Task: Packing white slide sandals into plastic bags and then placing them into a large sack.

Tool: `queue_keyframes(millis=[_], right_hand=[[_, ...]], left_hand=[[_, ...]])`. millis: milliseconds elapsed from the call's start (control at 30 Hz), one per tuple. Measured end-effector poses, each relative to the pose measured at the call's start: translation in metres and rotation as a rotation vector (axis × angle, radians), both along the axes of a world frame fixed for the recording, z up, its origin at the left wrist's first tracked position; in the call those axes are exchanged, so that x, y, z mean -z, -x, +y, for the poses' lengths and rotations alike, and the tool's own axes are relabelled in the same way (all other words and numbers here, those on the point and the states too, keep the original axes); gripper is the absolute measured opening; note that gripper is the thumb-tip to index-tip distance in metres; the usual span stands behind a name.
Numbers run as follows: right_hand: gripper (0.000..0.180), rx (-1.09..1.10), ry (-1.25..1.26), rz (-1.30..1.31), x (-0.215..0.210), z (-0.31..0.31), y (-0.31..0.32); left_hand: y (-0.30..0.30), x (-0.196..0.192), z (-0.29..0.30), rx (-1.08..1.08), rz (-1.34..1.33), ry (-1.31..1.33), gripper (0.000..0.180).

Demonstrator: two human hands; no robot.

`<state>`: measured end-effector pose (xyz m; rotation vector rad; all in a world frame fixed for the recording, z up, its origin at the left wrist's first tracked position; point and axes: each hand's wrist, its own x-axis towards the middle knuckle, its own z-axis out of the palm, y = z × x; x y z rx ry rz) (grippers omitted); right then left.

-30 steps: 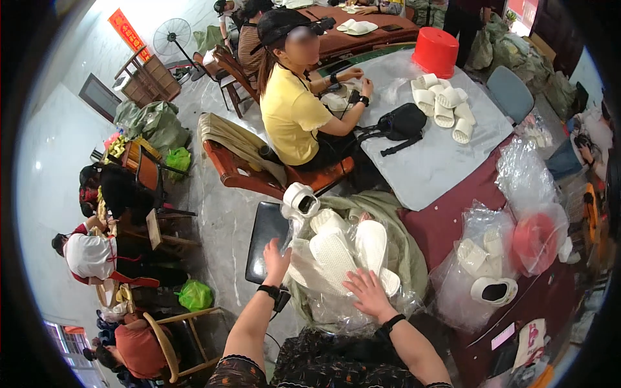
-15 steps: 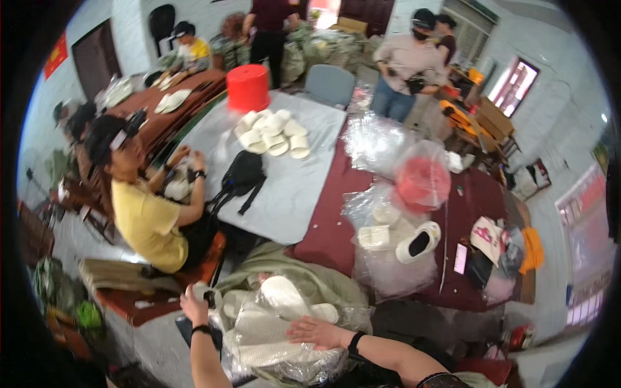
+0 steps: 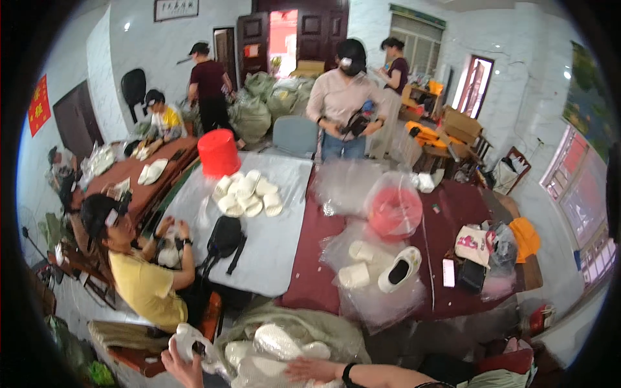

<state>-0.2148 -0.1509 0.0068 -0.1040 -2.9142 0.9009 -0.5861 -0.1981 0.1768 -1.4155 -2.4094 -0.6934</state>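
Observation:
At the lower edge, my left hand [image 3: 183, 367] is closed round a white slipper [image 3: 190, 341], raised at the left side of a large green woven sack [image 3: 326, 321]. My right hand [image 3: 315, 370] lies with fingers stretched over white slippers [image 3: 277, 341] in clear plastic, inside the sack's mouth. On the maroon tablecloth ahead, a white shoe with a dark inside [image 3: 399, 269] and pale slippers [image 3: 354, 275] rest on clear plastic bags [image 3: 394, 302]. A pile of cream slippers [image 3: 247, 193] sits on the grey table covering [image 3: 284, 223].
A red bucket [image 3: 218, 152], a black backpack [image 3: 224, 244] and a plastic-wrapped red tub [image 3: 394, 213] stand on the tables. A phone [image 3: 448, 273] and bags lie at the right. A person in yellow [image 3: 145, 284] sits at the left; another [image 3: 346, 107] stands across.
The view has tilted up, so the table, sack and both hands appear lower. My left hand still has the slipper, and my right hand stays on the bagged slippers.

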Motion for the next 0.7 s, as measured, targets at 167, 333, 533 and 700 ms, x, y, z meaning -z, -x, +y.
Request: queue_keyframes(millis=[167, 333, 533, 700], right_hand=[[0.088, 0.001, -0.357, -0.011, 0.011, 0.006, -0.010], [0.075, 0.181, -0.132, 0.242, 0.014, 0.007, -0.011], [0.041, 0.279, 0.376, -0.005, 0.038, 0.008, -0.019], [0.058, 0.181, 0.239, 0.249, 0.043, 0.015, -0.010]], left_hand=[[-0.062, -0.060, 0.037, 0.073, -0.226, -0.192, 0.051], [-0.164, -0.030, 0.133, 0.351, -1.562, -0.254, 0.045], [-0.340, 0.062, 0.222, 0.408, -2.277, 0.072, 0.044], [-0.467, 0.115, 0.268, 0.281, -2.085, 0.119, 0.047]])
